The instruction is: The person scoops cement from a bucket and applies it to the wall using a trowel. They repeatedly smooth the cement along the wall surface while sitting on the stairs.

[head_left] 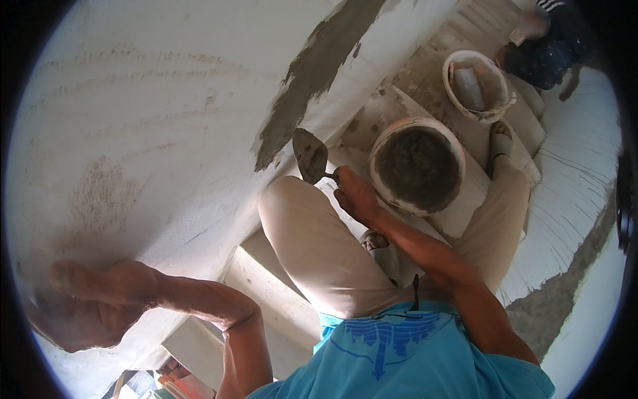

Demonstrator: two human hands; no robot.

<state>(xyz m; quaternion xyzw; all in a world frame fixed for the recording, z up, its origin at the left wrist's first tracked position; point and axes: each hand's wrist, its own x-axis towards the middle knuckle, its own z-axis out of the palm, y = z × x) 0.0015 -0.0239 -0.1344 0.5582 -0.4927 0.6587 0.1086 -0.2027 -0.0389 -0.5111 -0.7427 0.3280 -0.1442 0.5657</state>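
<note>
My right hand is closed round the handle of a trowel. The pointed trowel blade, smeared with grey mortar, is tilted up beside the wall above my knee. Just past its tip, a dark band of wet mortar runs up the pale wall. To the right of my right hand stands a round bucket filled with grey mortar. At the lower left, my left hand is against or very near the wall, holding nothing visible. Its fingers look stretched out, though partly blurred.
A second bucket with something pale inside stands farther up the stairs. Another person in dark clothes is at the top right. My bent legs straddle the steps. Assorted objects lie at the lower left.
</note>
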